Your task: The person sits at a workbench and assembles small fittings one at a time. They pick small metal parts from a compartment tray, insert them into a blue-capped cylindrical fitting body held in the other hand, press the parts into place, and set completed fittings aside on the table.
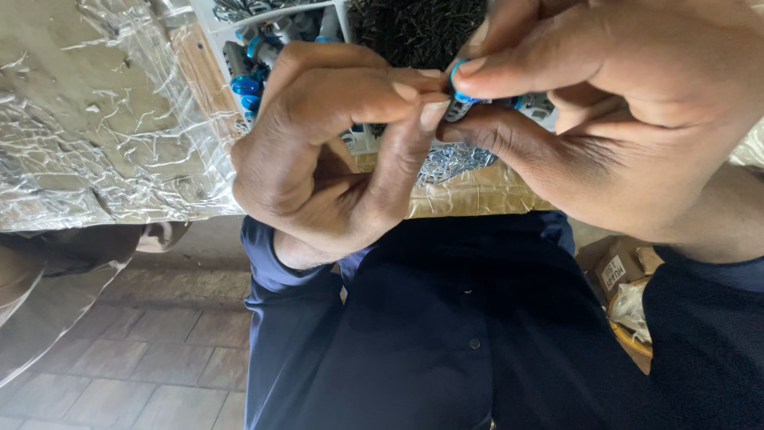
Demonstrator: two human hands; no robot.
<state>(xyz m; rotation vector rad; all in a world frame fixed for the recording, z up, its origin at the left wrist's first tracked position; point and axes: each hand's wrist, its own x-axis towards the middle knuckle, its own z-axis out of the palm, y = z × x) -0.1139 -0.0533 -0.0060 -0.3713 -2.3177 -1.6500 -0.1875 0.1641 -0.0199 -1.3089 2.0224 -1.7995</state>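
Head view: my left hand and right hand meet close under the camera. Both pinch one small part with a blue ring and a grey metal body, right thumb and forefinger on the blue end, left fingertips pressed on the metal side. Part sits between the hands, above the white divided plastic tray. Tray holds more blue-capped pieces, dark small screws; a shiny metal heap lies at its front. Judging: one piece mid-assembly, not seated as far as I can tell; plenty of loose parts left. Plastic-wrapped tabletop on the left.
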